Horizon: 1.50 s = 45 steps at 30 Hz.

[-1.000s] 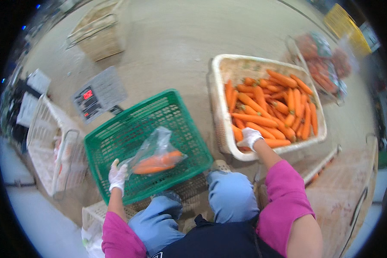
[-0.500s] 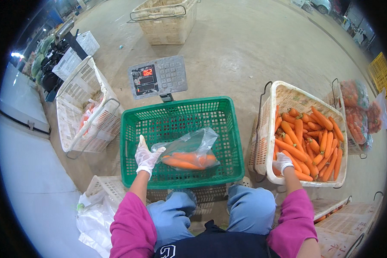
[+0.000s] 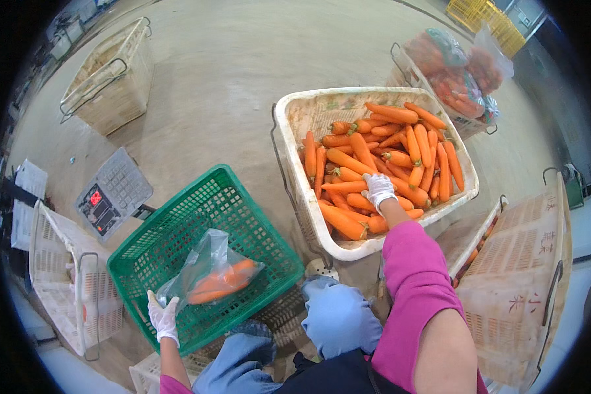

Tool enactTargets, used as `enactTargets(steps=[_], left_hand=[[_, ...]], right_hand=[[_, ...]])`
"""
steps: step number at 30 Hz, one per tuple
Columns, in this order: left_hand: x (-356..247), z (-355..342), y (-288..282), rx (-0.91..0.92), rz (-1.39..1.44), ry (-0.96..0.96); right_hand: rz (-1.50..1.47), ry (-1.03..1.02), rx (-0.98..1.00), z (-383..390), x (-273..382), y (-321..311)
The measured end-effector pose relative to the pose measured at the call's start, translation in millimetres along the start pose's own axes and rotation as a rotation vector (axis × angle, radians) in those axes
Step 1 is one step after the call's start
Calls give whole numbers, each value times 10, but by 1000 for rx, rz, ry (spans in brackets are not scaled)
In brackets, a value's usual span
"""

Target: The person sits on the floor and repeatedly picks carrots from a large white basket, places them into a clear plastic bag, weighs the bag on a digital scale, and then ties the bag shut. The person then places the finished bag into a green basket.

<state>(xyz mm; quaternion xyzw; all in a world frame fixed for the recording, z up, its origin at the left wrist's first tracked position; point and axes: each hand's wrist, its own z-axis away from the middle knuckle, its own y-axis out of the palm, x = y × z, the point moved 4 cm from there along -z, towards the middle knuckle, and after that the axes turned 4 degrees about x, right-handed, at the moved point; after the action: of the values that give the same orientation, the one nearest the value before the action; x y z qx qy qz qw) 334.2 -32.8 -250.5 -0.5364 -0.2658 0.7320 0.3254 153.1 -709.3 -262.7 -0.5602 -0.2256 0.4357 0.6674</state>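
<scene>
My left hand (image 3: 163,318), in a thin white glove, is at the near left rim of a green plastic basket (image 3: 132,244). Its thumb and fingers are spread beside the mouth of a clear plastic bag (image 3: 207,255). A few orange carrots (image 3: 222,281) lie inside that bag, which rests in the basket. Over to the right, a white crate (image 3: 374,96) is full of loose carrots (image 3: 419,146). My gloved right hand (image 3: 379,191) reaches into it, fingers stretched over the carrots and touching them; the fingertips are partly hidden.
A digital scale display (image 3: 113,194) stands behind the basket's left side. White crates stand at left (image 3: 75,276), far left (image 3: 111,79) and right (image 3: 515,289). Bags of carrots (image 3: 456,88) fill a crate at the back right, with yellow crates (image 3: 489,25) beyond.
The view has turned right, so the basket appears further left. My right hand has moved from the crate's near left side further in over the carrots. My left hand stays near the bag.
</scene>
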Motion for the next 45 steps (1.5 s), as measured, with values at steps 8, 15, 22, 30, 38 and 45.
enactTargets(steps=[8, 15, 22, 30, 38, 45], left_hand=[[37, -31, -14, 66, 104, -45], [74, -61, -65, 56, 274, -27], [-14, 7, -80, 58, 192, -11], [52, 45, -160, 16, 170, -67], [183, -84, -130, 30, 199, -38], [-45, -31, -71, 57, 138, -8]], right_hand=[[-1381, 239, -59, 2, -637, -175], [-1795, 236, -232, 197, -1089, -705], [-1342, 490, -236, 81, -977, -505], [-1244, 358, -32, -357, -430, -380], [-1207, 183, 153, -1309, 903, -39], [-766, 159, 131, -1691, 1137, -93]])
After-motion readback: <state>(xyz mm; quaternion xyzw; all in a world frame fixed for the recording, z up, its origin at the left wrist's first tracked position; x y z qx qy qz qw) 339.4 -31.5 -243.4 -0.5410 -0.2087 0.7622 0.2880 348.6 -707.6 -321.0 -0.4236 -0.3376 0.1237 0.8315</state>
